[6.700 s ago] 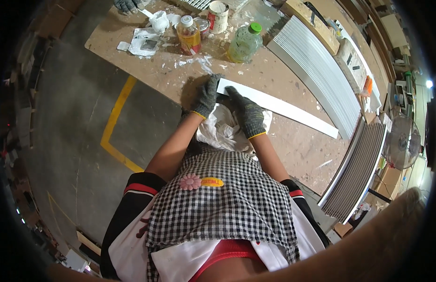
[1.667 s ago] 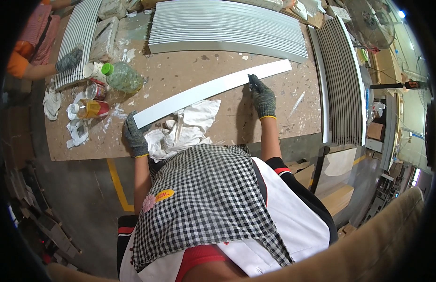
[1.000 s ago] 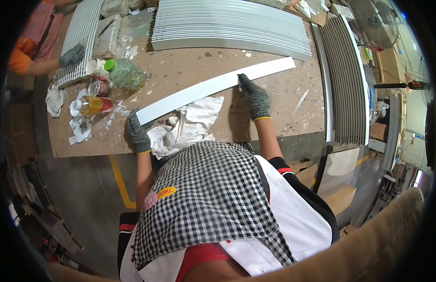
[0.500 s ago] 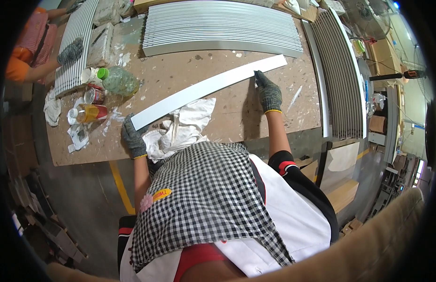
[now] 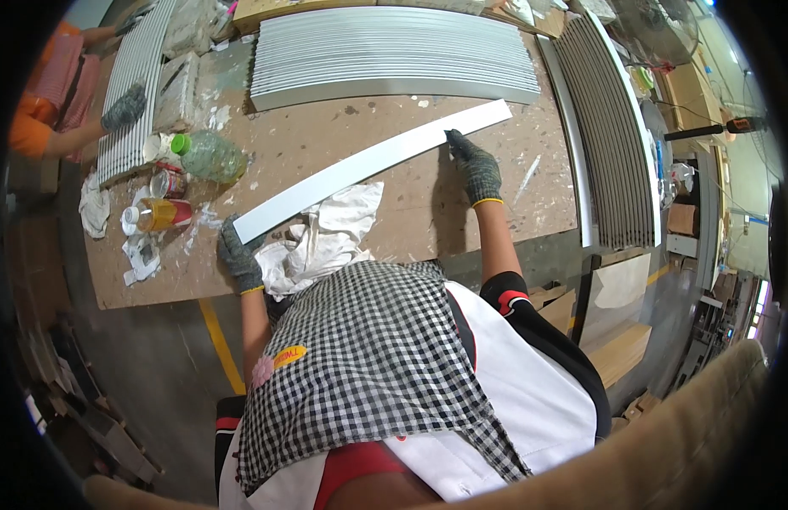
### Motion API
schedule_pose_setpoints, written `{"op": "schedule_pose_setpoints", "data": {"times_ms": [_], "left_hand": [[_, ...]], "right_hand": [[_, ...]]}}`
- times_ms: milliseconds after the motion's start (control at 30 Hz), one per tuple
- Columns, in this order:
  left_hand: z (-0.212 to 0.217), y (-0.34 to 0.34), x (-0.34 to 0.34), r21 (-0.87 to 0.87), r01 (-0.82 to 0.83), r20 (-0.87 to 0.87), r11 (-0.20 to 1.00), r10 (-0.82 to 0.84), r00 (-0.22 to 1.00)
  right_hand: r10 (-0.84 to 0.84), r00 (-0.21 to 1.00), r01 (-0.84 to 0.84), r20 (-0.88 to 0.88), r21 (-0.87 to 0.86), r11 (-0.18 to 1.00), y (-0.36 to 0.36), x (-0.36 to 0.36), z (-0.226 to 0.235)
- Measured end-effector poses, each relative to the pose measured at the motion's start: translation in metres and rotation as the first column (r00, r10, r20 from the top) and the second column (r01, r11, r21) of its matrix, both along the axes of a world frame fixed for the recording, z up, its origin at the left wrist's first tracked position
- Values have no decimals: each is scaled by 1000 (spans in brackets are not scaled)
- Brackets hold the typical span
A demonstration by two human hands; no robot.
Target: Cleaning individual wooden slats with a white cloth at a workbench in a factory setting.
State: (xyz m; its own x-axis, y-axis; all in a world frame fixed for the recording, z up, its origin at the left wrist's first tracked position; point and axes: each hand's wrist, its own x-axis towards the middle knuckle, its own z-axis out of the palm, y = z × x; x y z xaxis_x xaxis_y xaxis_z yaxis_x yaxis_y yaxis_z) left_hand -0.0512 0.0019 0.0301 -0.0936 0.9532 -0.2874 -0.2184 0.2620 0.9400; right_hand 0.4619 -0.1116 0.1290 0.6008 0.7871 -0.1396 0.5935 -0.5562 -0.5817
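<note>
A long flat white strip [image 5: 373, 170] slants across the table in front of me, its right end farther away. My left hand [image 5: 240, 257], in a dark grey knitted glove, is closed round the strip's near left end. Toward the far right end, my gloved right hand [image 5: 475, 166] grips the strip's lower edge, with the thumb on its face. Under the strip, close to my left hand, lies a crumpled white cloth [image 5: 322, 242]. Part of the cloth is hidden by the strip and by my checked apron [image 5: 351, 348].
A stack of white strips [image 5: 394, 55] lies across the brown table [image 5: 368, 119]; another stack [image 5: 602, 127] stands right. At left are a green-capped bottle [image 5: 209, 157], an amber-liquid bottle [image 5: 160, 214] and a can [image 5: 166, 184]. A co-worker's gloved hand [image 5: 124, 108] touches strips at far left.
My right hand has shifted slightly left along with the strip's far end. The whole view has drifted a little; both hands keep their hold.
</note>
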Motion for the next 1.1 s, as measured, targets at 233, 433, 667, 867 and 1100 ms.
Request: {"op": "schedule_pose_setpoints", "data": {"times_ms": [233, 433, 667, 867, 1100], "left_hand": [[17, -2, 9, 12, -25, -63, 1000, 25, 998], [29, -7, 15, 65, 31, -192, 997, -18, 981], [44, -11, 20, -30, -28, -222, 999, 21, 975], [42, -11, 15, -42, -15, -154, 999, 8, 988], [43, -11, 14, 224, 309, -751, 924, -39, 659]], "right_hand": [[-275, 960, 272, 57, 49, 961, 5, 58, -4], [-212, 969, 227, 128, -119, 967, 5, 32, 10], [-240, 965, 244, 106, -35, 969, 6, 40, 8], [-288, 955, 290, 70, -22, 957, 2, 42, 6], [-351, 927, 347, 136, 53, 936, -4, 69, 7]]}}
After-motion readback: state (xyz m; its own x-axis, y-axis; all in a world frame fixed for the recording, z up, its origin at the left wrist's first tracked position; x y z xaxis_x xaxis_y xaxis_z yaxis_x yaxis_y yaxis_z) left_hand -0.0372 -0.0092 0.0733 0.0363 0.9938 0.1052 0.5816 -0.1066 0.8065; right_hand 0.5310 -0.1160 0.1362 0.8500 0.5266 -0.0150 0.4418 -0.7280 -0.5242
